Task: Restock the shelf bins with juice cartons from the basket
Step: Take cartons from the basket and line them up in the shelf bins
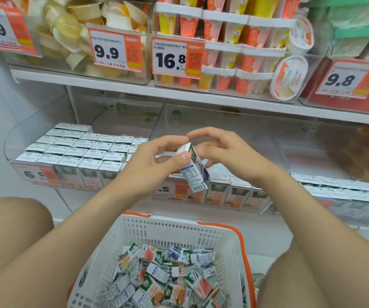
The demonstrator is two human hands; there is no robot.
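My left hand [157, 158] grips a small white juice carton [194, 172] by its top, thumb on the front; the carton hangs tilted, barcode end down. Close on the carton's right is my right hand [221, 152], fingers curved loosely around it, and I cannot tell whether they touch it. Both hands hover in front of the lower shelf. The left clear bin [45, 121] holds several neat rows of cartons [79, 147]. The middle bin [257, 130] has one front row of cartons [234, 192]. Below, a white basket [163, 230] with orange handles holds several loose cartons [163, 278].
The upper shelf [134, 87] carries clear bins of jelly cups [230, 56] and orange price tags. A third bin with cartons [346, 190] sits at the lower right, with bagged goods [368, 154] behind it. My bare knees flank the basket.
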